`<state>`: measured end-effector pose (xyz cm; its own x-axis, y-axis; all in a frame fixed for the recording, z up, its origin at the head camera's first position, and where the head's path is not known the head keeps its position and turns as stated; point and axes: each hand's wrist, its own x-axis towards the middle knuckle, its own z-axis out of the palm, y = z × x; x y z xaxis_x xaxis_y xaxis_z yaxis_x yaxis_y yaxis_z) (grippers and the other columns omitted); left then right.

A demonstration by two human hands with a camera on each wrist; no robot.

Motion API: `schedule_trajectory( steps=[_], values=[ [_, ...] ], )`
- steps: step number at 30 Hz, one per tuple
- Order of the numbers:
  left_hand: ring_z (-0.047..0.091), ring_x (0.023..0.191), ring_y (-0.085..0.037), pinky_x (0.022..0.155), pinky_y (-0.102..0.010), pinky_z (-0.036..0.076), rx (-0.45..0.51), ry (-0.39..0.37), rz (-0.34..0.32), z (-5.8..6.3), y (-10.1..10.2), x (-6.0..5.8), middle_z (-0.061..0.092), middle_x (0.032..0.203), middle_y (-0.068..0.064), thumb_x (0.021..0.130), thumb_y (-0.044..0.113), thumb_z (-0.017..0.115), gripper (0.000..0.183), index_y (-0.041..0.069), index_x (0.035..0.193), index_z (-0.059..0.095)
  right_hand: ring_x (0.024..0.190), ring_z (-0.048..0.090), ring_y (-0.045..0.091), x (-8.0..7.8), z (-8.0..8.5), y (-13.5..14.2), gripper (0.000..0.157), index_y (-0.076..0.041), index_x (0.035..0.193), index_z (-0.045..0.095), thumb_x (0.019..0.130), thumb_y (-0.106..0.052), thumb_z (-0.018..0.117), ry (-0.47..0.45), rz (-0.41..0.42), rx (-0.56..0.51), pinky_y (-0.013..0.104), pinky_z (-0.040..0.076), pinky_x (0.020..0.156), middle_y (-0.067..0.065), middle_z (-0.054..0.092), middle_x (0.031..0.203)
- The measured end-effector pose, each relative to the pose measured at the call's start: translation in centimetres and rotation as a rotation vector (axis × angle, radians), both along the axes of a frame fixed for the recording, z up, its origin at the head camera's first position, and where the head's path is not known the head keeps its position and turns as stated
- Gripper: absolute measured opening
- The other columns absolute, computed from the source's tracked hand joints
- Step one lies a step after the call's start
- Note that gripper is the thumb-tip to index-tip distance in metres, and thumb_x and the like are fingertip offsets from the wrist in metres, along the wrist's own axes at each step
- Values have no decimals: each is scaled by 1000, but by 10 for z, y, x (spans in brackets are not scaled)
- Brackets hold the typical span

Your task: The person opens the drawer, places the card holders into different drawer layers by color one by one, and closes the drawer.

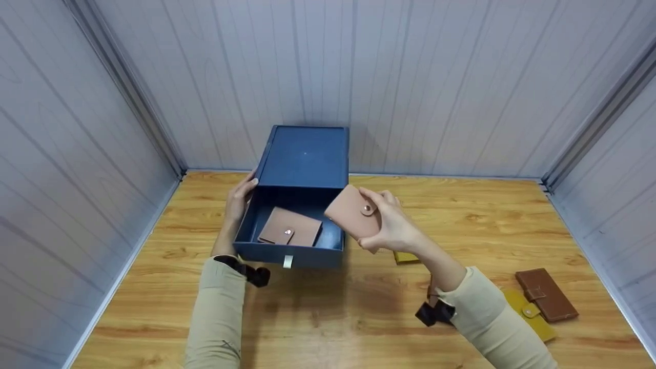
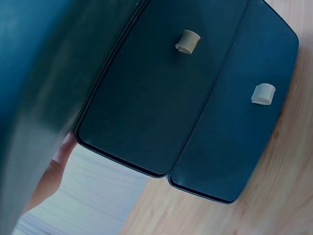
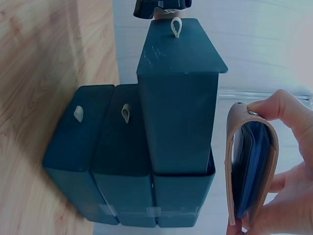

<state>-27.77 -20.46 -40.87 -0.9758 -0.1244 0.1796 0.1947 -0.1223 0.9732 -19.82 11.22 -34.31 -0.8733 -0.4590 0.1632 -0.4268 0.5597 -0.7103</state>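
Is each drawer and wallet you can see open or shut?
Top drawer: pulled open.
Middle drawer: shut.
Bottom drawer: shut.
First pink wallet, in top drawer: folded, strap looks snapped.
Second pink wallet, in right hand: folded, strap looks snapped.
Brown wallet: folded shut.
Yellow wallet: looks shut, partly hidden.
Yellow piece behind right hand: mostly hidden, can't tell.

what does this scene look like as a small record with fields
left grip: touches left side of blue drawer unit
right grip: holds pink wallet
open drawer: top of three, containing second pink wallet
table: brown wallet and yellow wallet at right; partly hidden yellow item nearer the drawer
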Motion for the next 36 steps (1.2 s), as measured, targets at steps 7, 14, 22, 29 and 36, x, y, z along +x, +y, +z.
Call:
schedule_trajectory(
  steps=[7,14,22,29,36],
  values=[
    [38,120,-27,98,-31,29,17,7,7,0,0,2,38,133,-20,91,5,42,41,-5,130,39,103,32,27,-6,6,-21,90,-7,139,26,62,-11,72,-9,42,8,40,37,79,17,32,122],
    [38,120,-27,98,-30,28,-12,16,13,-1,0,1,38,132,-20,90,5,43,41,-5,130,40,103,32,26,-12,10,-42,90,-6,139,27,61,-14,72,2,60,15,38,37,79,17,33,120],
    [38,120,-26,98,-30,29,-14,16,3,-2,0,-1,37,133,-19,89,6,43,42,-5,130,39,104,33,24,-18,8,-62,92,-7,139,29,58,-12,74,15,29,30,36,37,81,13,35,118],
    [40,119,-27,97,-30,30,-6,31,28,-2,1,0,40,131,-20,89,4,43,40,-6,128,42,107,32,25,-21,8,-78,92,-8,138,30,58,-12,74,14,16,49,36,37,83,15,35,119],
    [37,121,-27,99,-30,28,14,0,16,1,2,3,37,132,-22,89,4,42,41,-8,129,39,108,31,26,-22,4,-91,92,-9,138,31,57,-14,74,22,24,78,38,37,82,14,35,119]
  ],
)
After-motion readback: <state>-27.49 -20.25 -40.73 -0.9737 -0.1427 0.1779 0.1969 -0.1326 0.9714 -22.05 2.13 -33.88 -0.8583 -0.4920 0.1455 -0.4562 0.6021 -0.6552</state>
